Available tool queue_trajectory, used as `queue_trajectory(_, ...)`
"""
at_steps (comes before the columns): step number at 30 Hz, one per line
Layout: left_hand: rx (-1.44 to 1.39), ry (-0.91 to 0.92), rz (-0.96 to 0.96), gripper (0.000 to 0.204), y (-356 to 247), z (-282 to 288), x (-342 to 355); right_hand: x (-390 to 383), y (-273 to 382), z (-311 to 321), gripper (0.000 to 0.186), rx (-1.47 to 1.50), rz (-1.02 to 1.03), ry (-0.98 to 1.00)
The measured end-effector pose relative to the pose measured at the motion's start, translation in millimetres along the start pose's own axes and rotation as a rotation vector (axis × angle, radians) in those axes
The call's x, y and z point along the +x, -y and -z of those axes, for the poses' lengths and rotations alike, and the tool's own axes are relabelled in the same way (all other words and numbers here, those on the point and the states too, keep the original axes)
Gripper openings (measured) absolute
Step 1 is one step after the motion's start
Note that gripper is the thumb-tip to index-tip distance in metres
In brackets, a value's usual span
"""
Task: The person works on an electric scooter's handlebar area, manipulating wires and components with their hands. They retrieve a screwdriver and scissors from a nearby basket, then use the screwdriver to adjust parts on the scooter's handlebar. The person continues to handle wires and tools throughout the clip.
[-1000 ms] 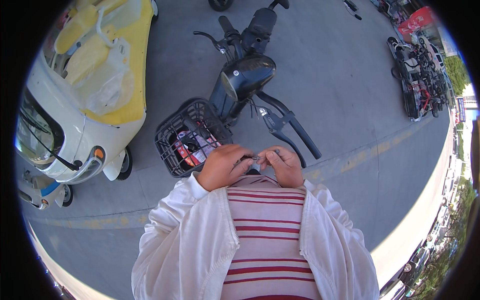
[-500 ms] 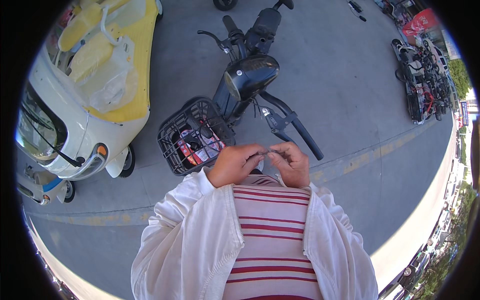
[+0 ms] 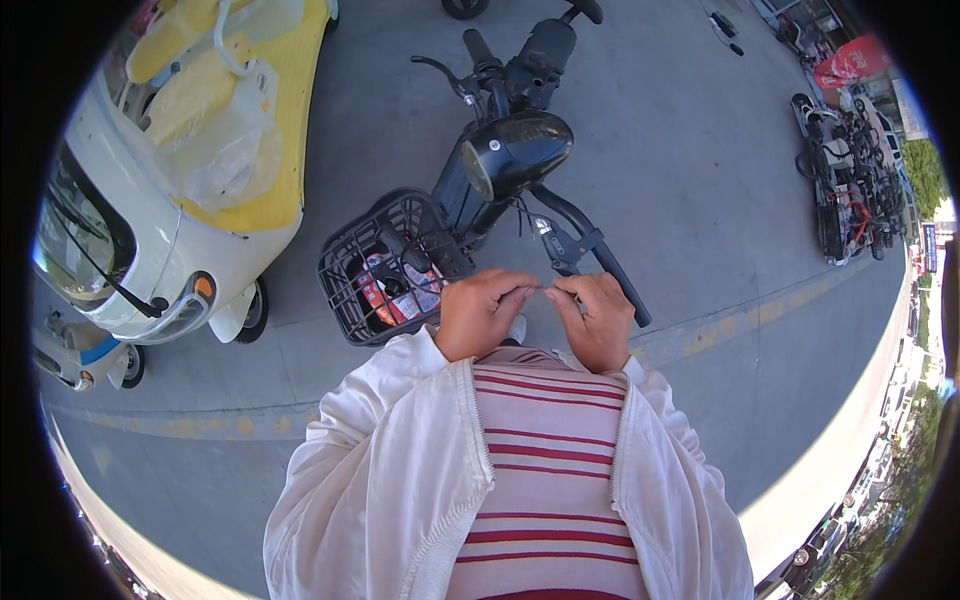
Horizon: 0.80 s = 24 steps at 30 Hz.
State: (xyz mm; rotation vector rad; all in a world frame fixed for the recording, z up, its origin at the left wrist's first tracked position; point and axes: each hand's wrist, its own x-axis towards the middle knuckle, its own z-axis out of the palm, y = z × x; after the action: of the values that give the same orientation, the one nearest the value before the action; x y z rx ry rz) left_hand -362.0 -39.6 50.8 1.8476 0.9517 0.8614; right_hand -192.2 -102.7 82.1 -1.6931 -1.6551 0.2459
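Observation:
My left hand (image 3: 483,314) and my right hand (image 3: 598,318) are raised in front of my chest, fingertips almost meeting. Thumb and fingers are pinched together on each; whatever they hold, if anything, is too small to make out. Just beyond them stands a dark electric bike (image 3: 520,150), its front turned toward me. The black wire basket (image 3: 345,262) is close to my left hand and holds red and white packages (image 3: 398,296) and a dark object on top. Near my right hand, the bike's handlebar grip (image 3: 628,290) and brake lever angle down toward me.
At left stands a white and yellow three-wheeled vehicle (image 3: 165,260) with clear plastic over its seat. A smaller pale vehicle (image 3: 90,352) is behind its front. Several parked two-wheelers (image 3: 845,190) line the right side near a red cover (image 3: 850,62). A faded yellow line crosses the grey pavement (image 3: 740,180).
My hands have drawn slightly apart at the fingertips, the right one moving a little rightward. The bike and basket sit slightly farther right in the view.

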Motion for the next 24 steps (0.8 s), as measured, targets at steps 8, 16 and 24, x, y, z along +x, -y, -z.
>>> queue_trajectory(8, -0.116, -0.019, 0.142, 0.015, 20, -8, 15, 6, -11, 1, 0.021, 0.016, -0.133, -0.066)
queue_trajectory(16, -0.246, 0.090, 0.330, 0.016, 25, -15, 18, 2, -21, 8, 0.023, -0.017, -0.150, -0.087)
queue_trajectory(24, -0.204, 0.083, 0.295, 0.020, 32, -23, 19, 0, -18, 11, 0.050, -0.237, -0.097, 0.012)
